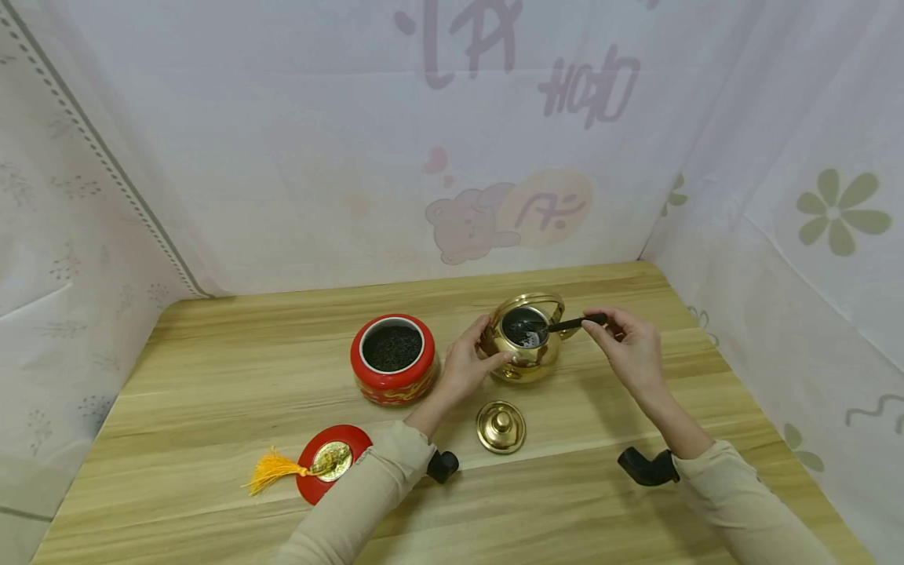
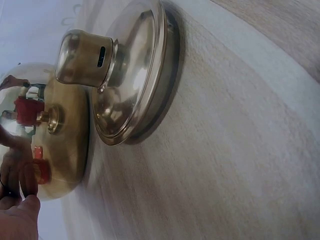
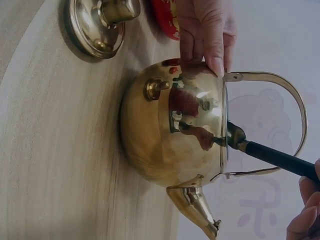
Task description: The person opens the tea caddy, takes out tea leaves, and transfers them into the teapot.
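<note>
A shiny gold teapot (image 1: 533, 369) stands uncovered on the table, its hoop handle raised; dark loose tea leaves show inside it. My left hand (image 1: 462, 365) grips the pot's side near the rim, thumb in front and fingers beyond. Between the fingertips of my right hand (image 1: 632, 349) is the black handle of a tea scoop (image 3: 280, 159). The scoop's metal head dips into the pot's mouth, partly hidden by the rim. Close in front of the pot lies its gold lid (image 1: 501, 428), knob up.
Left of the teapot stands a red jar (image 1: 395, 386) filled with dark tea leaves. Its red lid (image 1: 307, 477), with a yellow tassel (image 1: 274, 471), lies nearer the front, partly behind the left sleeve. Printed cloth (image 1: 318, 180) hangs behind and beside the wooden table (image 1: 212, 377).
</note>
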A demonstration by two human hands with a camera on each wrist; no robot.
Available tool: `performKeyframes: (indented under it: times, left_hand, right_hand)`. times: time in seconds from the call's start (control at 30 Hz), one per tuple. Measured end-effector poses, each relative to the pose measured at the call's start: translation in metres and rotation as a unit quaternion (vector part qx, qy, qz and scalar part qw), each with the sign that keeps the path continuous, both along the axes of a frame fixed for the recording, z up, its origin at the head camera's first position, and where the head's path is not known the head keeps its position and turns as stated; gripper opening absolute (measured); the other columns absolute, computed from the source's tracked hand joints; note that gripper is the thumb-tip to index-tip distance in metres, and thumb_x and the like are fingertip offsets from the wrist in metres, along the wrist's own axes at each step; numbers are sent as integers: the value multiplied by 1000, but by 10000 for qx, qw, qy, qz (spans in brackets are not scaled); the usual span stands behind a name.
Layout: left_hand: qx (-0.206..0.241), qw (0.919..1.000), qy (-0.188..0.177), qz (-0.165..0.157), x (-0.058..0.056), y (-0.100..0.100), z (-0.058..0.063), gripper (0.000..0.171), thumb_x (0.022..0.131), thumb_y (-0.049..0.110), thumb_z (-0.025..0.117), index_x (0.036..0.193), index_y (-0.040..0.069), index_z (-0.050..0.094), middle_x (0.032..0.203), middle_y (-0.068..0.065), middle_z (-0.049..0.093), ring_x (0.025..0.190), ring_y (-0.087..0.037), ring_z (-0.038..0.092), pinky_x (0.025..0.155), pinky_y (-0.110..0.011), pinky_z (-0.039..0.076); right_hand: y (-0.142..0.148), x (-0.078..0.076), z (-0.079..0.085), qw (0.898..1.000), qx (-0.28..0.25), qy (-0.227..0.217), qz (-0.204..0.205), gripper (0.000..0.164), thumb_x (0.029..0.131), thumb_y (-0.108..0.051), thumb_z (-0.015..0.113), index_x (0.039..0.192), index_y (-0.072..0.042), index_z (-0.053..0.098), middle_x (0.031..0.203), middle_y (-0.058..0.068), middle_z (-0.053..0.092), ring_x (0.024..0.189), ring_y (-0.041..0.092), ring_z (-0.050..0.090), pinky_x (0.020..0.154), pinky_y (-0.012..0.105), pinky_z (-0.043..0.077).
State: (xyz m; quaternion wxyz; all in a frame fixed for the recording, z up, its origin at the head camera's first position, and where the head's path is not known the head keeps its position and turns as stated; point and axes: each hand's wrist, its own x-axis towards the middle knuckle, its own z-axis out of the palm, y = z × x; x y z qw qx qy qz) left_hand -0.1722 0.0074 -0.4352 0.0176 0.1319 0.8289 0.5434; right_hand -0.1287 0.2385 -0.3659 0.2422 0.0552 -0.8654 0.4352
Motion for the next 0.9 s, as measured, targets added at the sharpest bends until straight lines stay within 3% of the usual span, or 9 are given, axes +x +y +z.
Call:
performKeyframes:
  times: [0.43, 0.9]
  left_hand:
    - [43, 9999, -131, -69, 0, -1, -1, 78, 80, 25, 76, 143, 3, 37, 148, -12, 36, 137, -24, 33, 113, -34, 28]
    - [155, 9998, -107, -107, 1, -2, -1, 77, 79, 23, 76, 143, 2, 38, 148, -12, 38, 137, -24, 33, 114, -35, 27]
  right_hand:
    - [-4, -4, 4, 9973, 724, 28, 88, 14, 83, -4, 70, 96, -1, 71, 75, 11, 67, 53, 0, 45, 42, 14, 33]
    - [-9, -7, 8, 9947, 972, 6, 326, 14, 82, -4, 70, 95, 1, 71, 77, 13, 68, 51, 2, 44, 40, 13, 30]
